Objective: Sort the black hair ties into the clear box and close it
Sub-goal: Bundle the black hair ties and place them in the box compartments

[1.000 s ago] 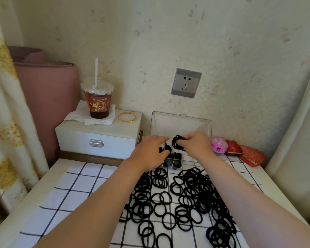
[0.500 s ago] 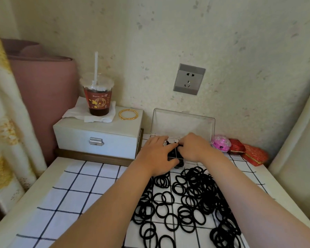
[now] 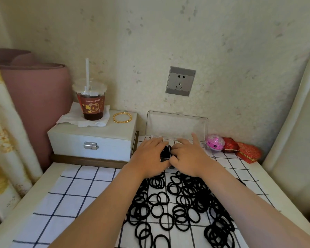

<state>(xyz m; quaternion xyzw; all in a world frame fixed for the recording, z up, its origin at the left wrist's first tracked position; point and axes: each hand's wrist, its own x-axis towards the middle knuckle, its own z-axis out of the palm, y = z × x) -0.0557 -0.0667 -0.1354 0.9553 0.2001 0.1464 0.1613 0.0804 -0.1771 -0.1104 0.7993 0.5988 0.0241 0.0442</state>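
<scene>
Left hand (image 3: pixel 150 156): palm down over the left part of the clear box (image 3: pixel 168 127), fingers fairly straight and flat, nothing gripped that I can see. Right hand (image 3: pixel 188 156): palm down just beside it, index finger stretched forward toward the lid (image 3: pixel 186 122), other fingers bent down at the gap between my hands. Can't tell if they pinch or only press.

In that gap there's a clump of black hair ties (image 3: pixel 166 152), sitting inside the box against a clear divider. The box base is mostly hidden under my hands. The lid is open and stands upright against the wall.

The loose ties (image 3: pixel 186 203) lie in a big scattered pile on the checked cloth (image 3: pixel 70 194) on the tabletop (image 3: pixel 48 174), from my wrists back toward me and mostly under and between my forearms.

- Left of the box: white drawer case (image 3: pixel 91 140) with a metal latch. On top of it are a drink cup (image 3: pixel 90 104) with a straw, standing on a tissue (image 3: pixel 68 119), and a gold bangle (image 3: pixel 122 117) beside the cup.
- Right of the box, along the wall: pink ball (image 3: pixel 215 142), then two red boxes (image 3: pixel 248 152).
- Wall socket (image 3: pixel 180 81) above the lid.
- Curtain (image 3: pixel 0 140) at far left, with a pink roll (image 3: pixel 34 95) behind it.
</scene>
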